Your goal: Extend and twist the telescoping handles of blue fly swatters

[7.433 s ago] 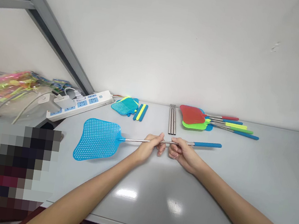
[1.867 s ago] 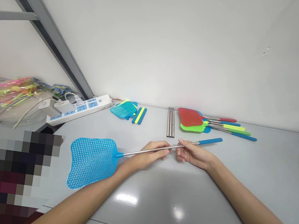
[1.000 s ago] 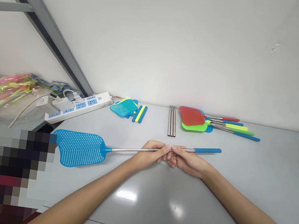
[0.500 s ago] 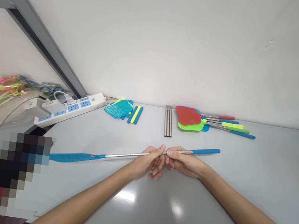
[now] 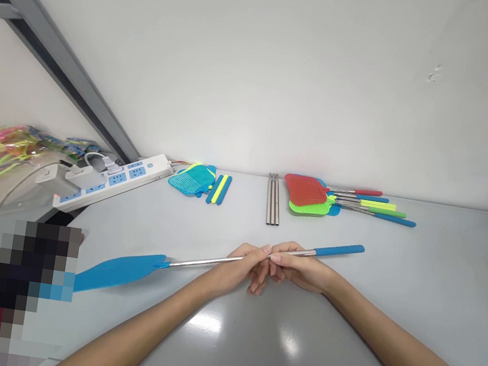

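Both my hands grip the metal rod of a blue fly swatter (image 5: 201, 260), held crosswise above the table. My left hand (image 5: 241, 267) pinches the thinner part of the rod near its middle. Close beside it, my right hand (image 5: 298, 266) is closed round the thicker part, just left of the blue grip. The blue swatter head reaches out to the left, its far end hidden by a blurred patch. Behind my hands lie several bare metal tubes (image 5: 274, 199). A pile of fly swatters with red and green heads (image 5: 306, 190) rests to their right.
At the back left lie loose teal swatter heads (image 5: 192, 179) and blue and yellow grips (image 5: 219, 190). A white power strip (image 5: 112, 182) with plugs runs along the left edge. Beyond it is a heap of coloured items in clear plastic (image 5: 2, 155). A white wall (image 5: 308, 77) closes off the back.
The swatter head has rolled so its flat face shows more, and its outer end has dropped. The blue grip has shifted slightly right. Both hands keep their hold on the rod.
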### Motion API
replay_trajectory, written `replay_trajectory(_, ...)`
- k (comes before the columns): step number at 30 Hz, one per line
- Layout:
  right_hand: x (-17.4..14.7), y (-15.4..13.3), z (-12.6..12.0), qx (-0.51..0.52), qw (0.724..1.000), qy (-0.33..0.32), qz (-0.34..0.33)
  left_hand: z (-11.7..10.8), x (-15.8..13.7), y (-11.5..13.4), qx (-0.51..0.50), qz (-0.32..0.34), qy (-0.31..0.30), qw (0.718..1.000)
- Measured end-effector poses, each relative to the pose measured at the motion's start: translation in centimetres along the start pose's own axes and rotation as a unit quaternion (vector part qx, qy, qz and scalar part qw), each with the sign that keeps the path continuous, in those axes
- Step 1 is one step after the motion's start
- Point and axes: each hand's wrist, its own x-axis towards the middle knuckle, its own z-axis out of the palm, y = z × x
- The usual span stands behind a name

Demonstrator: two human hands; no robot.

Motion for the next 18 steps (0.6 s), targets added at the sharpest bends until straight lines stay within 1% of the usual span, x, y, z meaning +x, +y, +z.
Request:
replay_trajectory(7,0.11,0.33,0.04,-0.019,0.999,-0.012,-0.039,-0.02,0.02,-0.23,-0.025,0.024,-0.006,0.999)
replay_trajectory(12,0.06,0.01,0.21,-0.031,0.999,-0.009,-0.009,0.11,0.02,-0.31,-0.036,0.044,0.021,0.998)
replay_trajectory(18,0.05,0.05,-0.14,-0.029,0.999,-0.014,-0.003,-0.09,0.05,-0.27,-0.032,0.043,0.003,0.999)
